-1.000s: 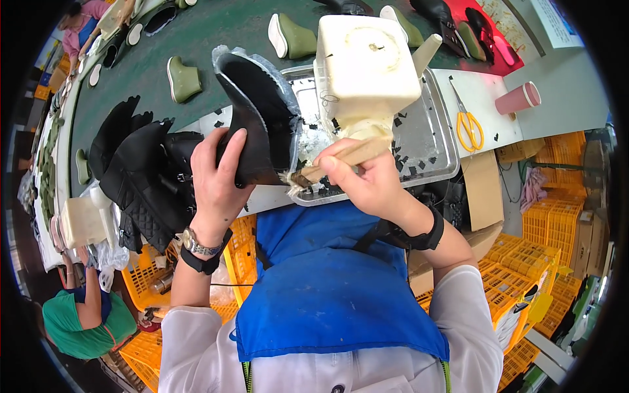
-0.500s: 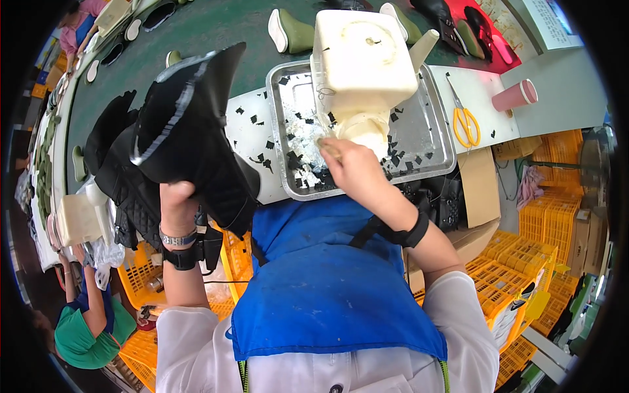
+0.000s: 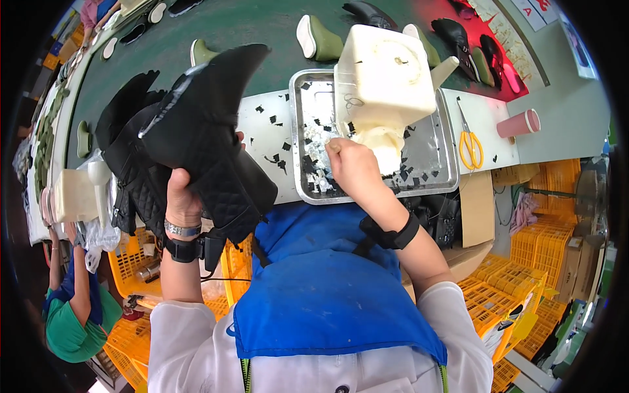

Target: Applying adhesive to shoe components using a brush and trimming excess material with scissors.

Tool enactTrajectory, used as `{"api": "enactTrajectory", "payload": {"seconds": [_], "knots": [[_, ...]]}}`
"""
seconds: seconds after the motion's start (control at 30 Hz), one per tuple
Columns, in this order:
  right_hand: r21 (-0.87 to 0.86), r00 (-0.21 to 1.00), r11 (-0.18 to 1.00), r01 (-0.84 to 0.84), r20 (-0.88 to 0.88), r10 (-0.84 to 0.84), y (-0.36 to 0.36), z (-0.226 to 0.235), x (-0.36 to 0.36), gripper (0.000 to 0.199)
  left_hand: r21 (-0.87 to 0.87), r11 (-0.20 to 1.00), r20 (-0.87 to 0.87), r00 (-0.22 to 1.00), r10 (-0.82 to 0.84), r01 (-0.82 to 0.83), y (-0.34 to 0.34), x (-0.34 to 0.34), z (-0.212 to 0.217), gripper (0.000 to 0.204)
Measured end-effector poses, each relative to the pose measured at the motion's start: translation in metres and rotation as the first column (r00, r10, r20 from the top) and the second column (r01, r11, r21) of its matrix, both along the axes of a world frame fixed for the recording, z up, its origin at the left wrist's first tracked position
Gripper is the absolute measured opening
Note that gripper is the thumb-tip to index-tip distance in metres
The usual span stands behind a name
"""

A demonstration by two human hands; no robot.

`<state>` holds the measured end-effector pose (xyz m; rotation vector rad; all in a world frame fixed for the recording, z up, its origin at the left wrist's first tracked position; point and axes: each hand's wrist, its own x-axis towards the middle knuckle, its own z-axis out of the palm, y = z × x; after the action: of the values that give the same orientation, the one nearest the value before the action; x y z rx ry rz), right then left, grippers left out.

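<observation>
Boot point(image 3: 209, 144), black quilted: gripped in left hand point(image 3: 182, 203), lifted off the worktop's left end, apparently to keep it clear. Right hand point(image 3: 354, 169): fingers curled, pinching something unclear inside steel tray point(image 3: 440, 171) at worktop's near edge.

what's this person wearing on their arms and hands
Both hands are bare, no gloves. The left hand has a metal-link watch at the wrist and a black strap band just below it. The right hand has a black band on the forearm. White sleeves are pushed up past the elbows, with a blue apron over them.
</observation>
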<state>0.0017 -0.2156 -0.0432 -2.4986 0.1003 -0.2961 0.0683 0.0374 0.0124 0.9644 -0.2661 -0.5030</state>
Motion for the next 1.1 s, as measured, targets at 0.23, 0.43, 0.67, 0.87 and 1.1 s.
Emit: {"api": "enactTrajectory", "payload": {"seconds": [0.23, 0.43, 0.67, 0.87, 1.1], "knots": [[0.018, 0.999, 1.000, 0.001, 0.046, -0.002, 0.002, 0.000, 0.017, 0.017, 0.143, 0.984, 0.020, 0.994, -0.110, 0.106, 0.020, 0.000, -0.009, 0.103], [0.425, 0.997, 0.904, 0.052, -0.071, -0.024, -0.020, 0.043, -0.003, 0.025, 0.027, 0.948, -0.145, 0.939, -0.311, 0.318, 0.047, -0.004, -0.047, 0.099], [0.781, 0.991, 0.614, -0.113, 0.130, 0.018, -0.058, 0.110, -0.006, 0.024, -0.090, 0.771, -0.471, 0.655, -0.591, 0.631, 0.040, -0.014, -0.070, 0.095], [0.731, 0.903, 0.559, -0.392, 0.190, 0.385, -0.011, 0.126, 0.001, 0.014, 0.177, 0.622, -0.518, 0.610, -0.600, 0.762, 0.006, -0.014, -0.044, 0.098], [0.482, 0.871, 0.728, -0.488, 0.210, 0.444, -0.024, 0.111, 0.001, 0.009, -0.078, 0.677, -0.544, 0.538, -0.644, 0.731, 0.002, -0.020, -0.043, 0.099]]}}
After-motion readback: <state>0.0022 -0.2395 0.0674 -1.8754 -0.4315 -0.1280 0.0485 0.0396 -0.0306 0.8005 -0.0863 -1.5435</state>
